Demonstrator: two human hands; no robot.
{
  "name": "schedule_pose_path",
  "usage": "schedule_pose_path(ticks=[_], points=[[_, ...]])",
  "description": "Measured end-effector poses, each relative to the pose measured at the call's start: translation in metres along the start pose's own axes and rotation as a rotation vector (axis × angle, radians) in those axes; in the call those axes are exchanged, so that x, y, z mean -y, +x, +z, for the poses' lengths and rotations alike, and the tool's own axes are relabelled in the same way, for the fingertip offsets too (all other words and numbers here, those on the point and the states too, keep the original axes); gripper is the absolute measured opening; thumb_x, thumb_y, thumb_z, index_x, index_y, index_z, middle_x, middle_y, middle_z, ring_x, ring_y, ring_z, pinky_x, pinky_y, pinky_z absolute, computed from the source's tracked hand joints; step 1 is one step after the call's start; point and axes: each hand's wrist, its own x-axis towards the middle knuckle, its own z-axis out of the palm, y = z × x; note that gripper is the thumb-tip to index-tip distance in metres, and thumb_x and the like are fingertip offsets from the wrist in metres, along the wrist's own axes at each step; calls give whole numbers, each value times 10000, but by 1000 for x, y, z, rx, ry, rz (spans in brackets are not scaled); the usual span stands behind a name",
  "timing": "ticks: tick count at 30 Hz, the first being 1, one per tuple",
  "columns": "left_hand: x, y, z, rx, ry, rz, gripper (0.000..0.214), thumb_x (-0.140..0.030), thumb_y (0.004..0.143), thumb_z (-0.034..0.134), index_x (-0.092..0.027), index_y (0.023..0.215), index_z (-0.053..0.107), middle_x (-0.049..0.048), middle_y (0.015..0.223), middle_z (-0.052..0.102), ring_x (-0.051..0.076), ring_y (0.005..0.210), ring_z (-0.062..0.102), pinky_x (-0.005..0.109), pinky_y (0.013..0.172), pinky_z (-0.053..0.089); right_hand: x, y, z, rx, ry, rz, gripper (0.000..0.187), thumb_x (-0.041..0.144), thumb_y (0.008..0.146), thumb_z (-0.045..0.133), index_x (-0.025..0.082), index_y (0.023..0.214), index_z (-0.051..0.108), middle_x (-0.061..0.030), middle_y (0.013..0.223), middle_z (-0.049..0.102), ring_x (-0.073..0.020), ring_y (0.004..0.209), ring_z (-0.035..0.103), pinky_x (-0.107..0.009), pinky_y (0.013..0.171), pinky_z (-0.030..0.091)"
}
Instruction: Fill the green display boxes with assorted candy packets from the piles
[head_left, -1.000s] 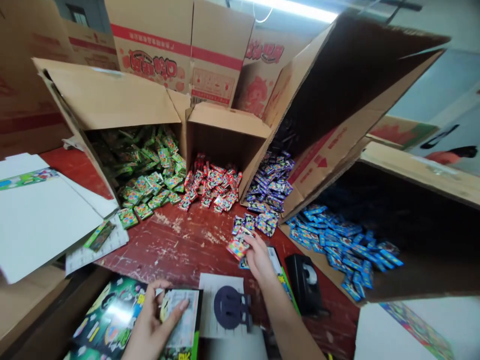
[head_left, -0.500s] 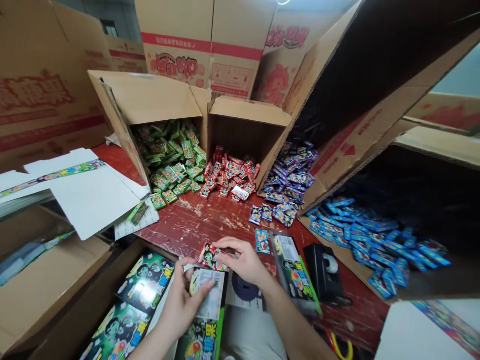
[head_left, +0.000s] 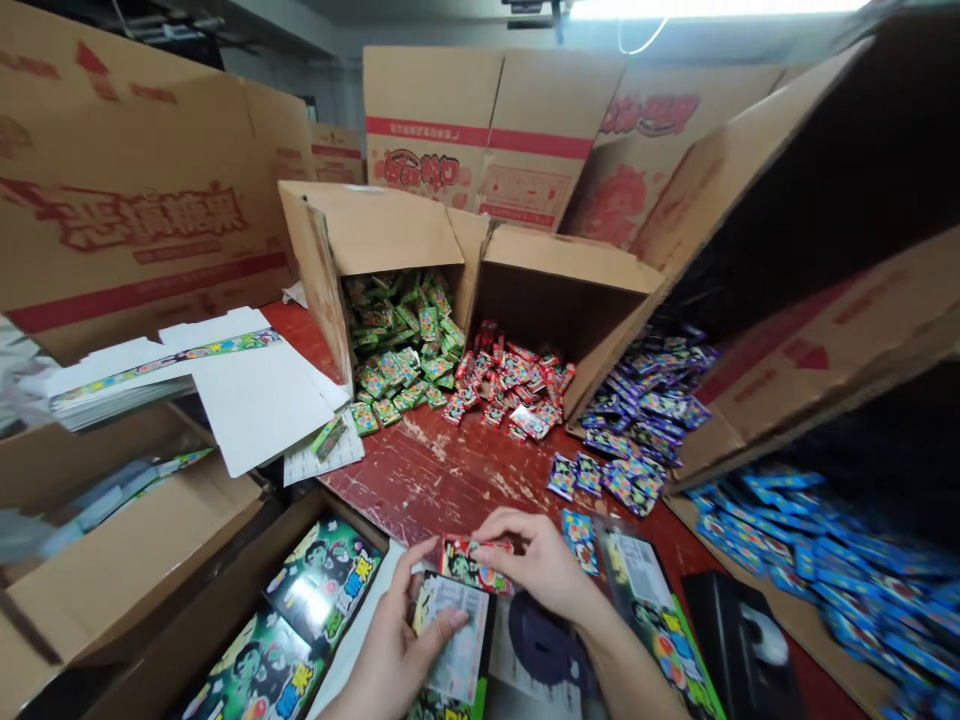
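My left hand (head_left: 394,645) grips a black-and-green printed candy bag (head_left: 454,640) by its top part, thumb over the white label on its face. My right hand (head_left: 551,565) pinches a small red candy packet (head_left: 461,562) at the bag's top edge. Whether the packet is partly inside the bag, I cannot tell. A dark round object (head_left: 544,640) lies under my right wrist. Just past that hand sits a single blue packet (head_left: 579,540), beside another printed bag (head_left: 652,610).
Tipped cardboard boxes spill green packets (head_left: 409,345), red packets (head_left: 517,370), purple packets (head_left: 649,395) and blue packets (head_left: 825,560) onto the red table (head_left: 397,465). A black tape dispenser (head_left: 739,645) stands right. Left are white card sheets (head_left: 262,410) and a carton of printed bags (head_left: 322,580).
The view has tilted up and turned left, so everything sits lower and further right. Both hands keep their hold, with the red packet still at the bag's top edge.
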Motion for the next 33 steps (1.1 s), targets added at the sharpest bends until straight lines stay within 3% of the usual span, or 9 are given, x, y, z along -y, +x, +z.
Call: schedule_pose_path(ticks=[6,11,16,19,22,25,27,30,33], points=[[-5,1,-1,-33,-53,-32,733,-318,774,671,-250,1360,236,91,1185,632,250,1054,615,408,942,468,8,14,18,24,52,73,123,262,594,816,180,644,738,-46,692,712,-175,645,643,-270,598,480],[-13,1,0,-21,-90,-5,753,-336,742,698,-237,1353,271,114,1245,597,271,1104,594,437,968,460,13,22,20,-106,168,171,174,241,523,850,167,602,714,-31,660,712,-160,616,640,-265,603,500],[-12,-1,-1,-48,-86,-31,720,-340,752,699,-225,1328,284,111,1176,635,273,1079,607,455,980,441,6,20,24,-192,318,203,210,280,557,838,174,670,697,-16,678,704,-147,609,628,-279,626,513],[-11,-3,-1,-56,-110,-63,822,-349,771,679,-224,1397,162,92,1087,665,257,1014,636,426,921,482,-11,10,21,-142,185,167,202,292,621,807,178,754,706,-9,694,682,-131,606,593,-250,599,480],[-8,-5,4,-63,-145,-107,935,-366,759,684,-233,1446,65,85,1023,680,259,924,667,419,837,527,-17,0,9,-2,-49,117,184,294,713,742,191,865,733,-14,743,662,-125,636,571,-230,587,439],[-6,-5,10,-57,-141,-83,909,-353,766,675,-232,1454,93,76,990,692,247,886,674,414,834,525,-11,-4,-3,151,-123,89,180,296,750,713,198,898,745,-46,866,665,-161,788,611,-259,704,462],[-7,-3,11,-34,-90,-53,824,-335,783,657,-216,1439,173,71,974,701,244,910,668,423,895,495,-6,-3,-7,184,-65,129,194,300,720,740,192,882,749,-67,925,676,-188,856,627,-284,756,477],[-12,-2,7,-12,-47,-14,711,-328,800,639,-209,1401,280,97,1114,681,252,1045,627,424,1009,416,0,2,-3,105,64,276,181,308,649,791,178,767,749,-65,810,709,-179,733,649,-281,675,504],[-15,-1,1,-22,-79,-24,743,-342,803,632,-206,1421,243,123,1243,622,266,1116,595,422,1012,419,1,6,9,-56,154,279,176,286,565,837,174,647,729,-39,692,700,-154,626,635,-259,612,506]])
